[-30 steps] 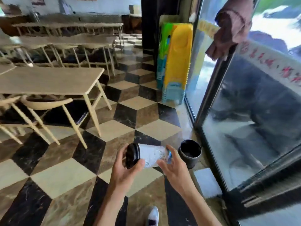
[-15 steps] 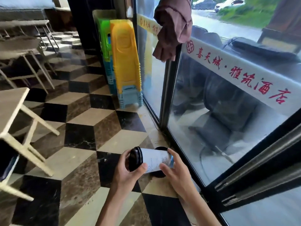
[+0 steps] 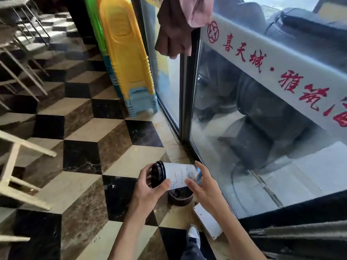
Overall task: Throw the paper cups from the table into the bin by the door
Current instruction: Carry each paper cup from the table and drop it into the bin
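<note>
Your left hand (image 3: 148, 190) and right hand (image 3: 203, 188) both grip paper cup (image 3: 178, 175), fingers curled round it. Cup lies sideways, black lid (image 3: 158, 174) left, right above dark bin (image 3: 180, 197) on floor beside glass door (image 3: 262, 119).

The white banner strip (image 3: 281, 59) on the glass door, up and to the right of the hands, reads 喜天城·雅苑酒 in red, with a round red logo before it. The paper cup (image 3: 180, 176) between both hands has print too small to read.
</note>
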Available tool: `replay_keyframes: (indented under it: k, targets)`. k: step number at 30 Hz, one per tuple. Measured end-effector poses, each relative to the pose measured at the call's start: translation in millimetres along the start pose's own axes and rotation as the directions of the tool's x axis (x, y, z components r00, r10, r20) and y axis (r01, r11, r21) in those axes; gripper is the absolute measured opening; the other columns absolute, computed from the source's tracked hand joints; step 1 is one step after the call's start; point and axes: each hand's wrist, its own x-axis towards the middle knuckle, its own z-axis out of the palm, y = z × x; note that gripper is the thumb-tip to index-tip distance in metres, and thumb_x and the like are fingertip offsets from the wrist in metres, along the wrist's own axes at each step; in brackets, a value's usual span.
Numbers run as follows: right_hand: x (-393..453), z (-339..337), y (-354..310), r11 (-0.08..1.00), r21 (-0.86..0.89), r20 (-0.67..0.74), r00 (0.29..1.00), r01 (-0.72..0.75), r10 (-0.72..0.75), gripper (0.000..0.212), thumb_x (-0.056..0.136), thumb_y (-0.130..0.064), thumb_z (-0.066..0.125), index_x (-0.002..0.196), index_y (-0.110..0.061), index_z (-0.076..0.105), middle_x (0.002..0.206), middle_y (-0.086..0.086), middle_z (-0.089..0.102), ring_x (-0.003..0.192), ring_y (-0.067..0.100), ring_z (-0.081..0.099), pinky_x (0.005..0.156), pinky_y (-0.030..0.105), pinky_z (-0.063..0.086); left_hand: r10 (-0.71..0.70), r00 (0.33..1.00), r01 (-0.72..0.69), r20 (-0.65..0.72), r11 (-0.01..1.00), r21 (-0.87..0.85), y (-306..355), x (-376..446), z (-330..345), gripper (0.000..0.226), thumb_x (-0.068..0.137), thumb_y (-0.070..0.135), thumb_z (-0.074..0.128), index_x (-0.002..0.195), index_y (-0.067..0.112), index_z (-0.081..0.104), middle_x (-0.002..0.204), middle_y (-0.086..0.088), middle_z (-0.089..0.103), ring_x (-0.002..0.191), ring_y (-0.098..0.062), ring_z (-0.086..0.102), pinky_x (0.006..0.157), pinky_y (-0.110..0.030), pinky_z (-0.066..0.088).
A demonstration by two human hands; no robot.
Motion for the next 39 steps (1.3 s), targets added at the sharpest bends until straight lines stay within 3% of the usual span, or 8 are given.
replay_keyframes:
  k: [6, 10, 14, 18, 22, 25, 33, 39]
  targets:
    - [59.7, -16.9, 9.4, 0.995, -0.070, 0.054, 0.996, -0.066, 0.070, 0.063, 0.088, -0.039, 0.067, 0.141, -0.040, 0.033, 0.118, -0.010, 0.059, 0.088, 0.012, 0.068, 0.070, 0.027, 0.058, -0.133, 0.991, 0.132, -0.020, 0.991, -0.020, -12.3, 53.3, 25.2, 0.080, 0.059, 0.045, 0.083, 0.132, 0.034, 0.051, 0.122, 0.012, 0.063, 0.110, 0.003, 0.059, 0.077, -0.012, 0.048]
    - [85.7, -12.4, 21.5, 0.990, -0.092, 0.072, 0.991, -0.107, 0.114, 0.064, 0.088, -0.038, 0.067, 0.143, -0.037, 0.033, 0.116, -0.011, 0.060, 0.091, 0.012, 0.067, 0.075, 0.029, 0.058, -0.188, 0.982, 0.187, -0.017, 0.982, -0.021, -30.5, 80.6, 30.4, 0.070, 0.054, 0.053, 0.080, 0.118, 0.045, 0.054, 0.120, 0.014, 0.066, 0.105, 0.008, 0.062, 0.077, -0.012, 0.050]
    - [109.3, -2.8, 38.1, 0.984, -0.076, 0.043, 0.986, -0.159, 0.162, 0.064, 0.089, -0.034, 0.067, 0.144, -0.031, 0.035, 0.115, -0.009, 0.063, 0.094, 0.011, 0.066, 0.085, 0.038, 0.057, -0.236, 0.972, 0.236, 0.004, 0.971, -0.031, -54.8, 107.8, 35.8, 0.078, 0.055, 0.051, 0.079, 0.127, 0.035, 0.053, 0.122, 0.008, 0.065, 0.105, 0.006, 0.063, 0.077, -0.010, 0.050]
    - [121.8, 6.8, 71.4, 0.959, -0.082, 0.048, 0.961, -0.270, 0.274, 0.068, 0.089, -0.031, 0.068, 0.147, -0.026, 0.033, 0.123, -0.008, 0.060, 0.104, 0.005, 0.062, 0.092, 0.026, 0.051, -0.302, 0.952, 0.304, 0.053, 0.953, -0.017, -91.5, 129.6, 46.6, 0.076, 0.055, 0.048, 0.081, 0.125, 0.033, 0.055, 0.125, 0.004, 0.065, 0.110, -0.002, 0.064, 0.089, -0.023, 0.054]
    - [140.5, 19.4, 129.6, 0.914, -0.077, 0.041, 0.915, -0.397, 0.401, 0.069, 0.089, -0.032, 0.068, 0.147, -0.022, 0.034, 0.129, -0.004, 0.059, 0.115, 0.010, 0.059, 0.101, 0.029, 0.046, -0.399, 0.913, 0.396, 0.083, 0.917, 0.054, -147.4, 153.5, 65.5, 0.083, 0.060, 0.042, 0.082, 0.135, 0.024, 0.052, 0.134, -0.007, 0.058, 0.120, -0.015, 0.060, 0.104, -0.044, 0.049]
    - [156.9, 30.9, 175.4, 0.889, -0.050, 0.013, 0.890, -0.456, 0.457, 0.067, 0.087, -0.036, 0.069, 0.145, -0.029, 0.036, 0.123, -0.012, 0.061, 0.110, 0.002, 0.060, 0.094, 0.016, 0.045, -0.468, 0.878, 0.461, 0.101, 0.883, 0.089, -188.1, 173.0, 79.7, 0.088, 0.058, 0.051, 0.079, 0.138, 0.029, 0.050, 0.136, -0.002, 0.057, 0.121, -0.011, 0.059, 0.104, -0.042, 0.050]
    - [226.2, 71.2, 315.7, 0.827, 0.030, 0.007, 0.827, -0.562, 0.562, 0.067, 0.087, -0.036, 0.069, 0.145, -0.029, 0.036, 0.117, -0.011, 0.065, 0.098, 0.004, 0.068, 0.087, 0.031, 0.056, -0.547, 0.833, 0.537, 0.085, 0.836, 0.112, -326.5, 245.0, 127.2, 0.085, 0.058, 0.052, 0.080, 0.137, 0.037, 0.049, 0.133, 0.008, 0.059, 0.120, -0.007, 0.059, 0.103, -0.040, 0.051]
    - [269.2, 107.1, 410.9, 0.817, -0.034, -0.011, 0.818, -0.575, 0.575, 0.063, 0.090, -0.037, 0.065, 0.144, -0.026, 0.037, 0.123, -0.003, 0.060, 0.103, 0.014, 0.065, 0.086, 0.040, 0.058, -0.583, 0.807, 0.570, 0.093, 0.810, 0.137, -427.4, 285.5, 143.3, 0.074, 0.064, 0.050, 0.078, 0.131, 0.043, 0.048, 0.122, 0.020, 0.060, 0.112, 0.006, 0.056, 0.090, -0.024, 0.048]
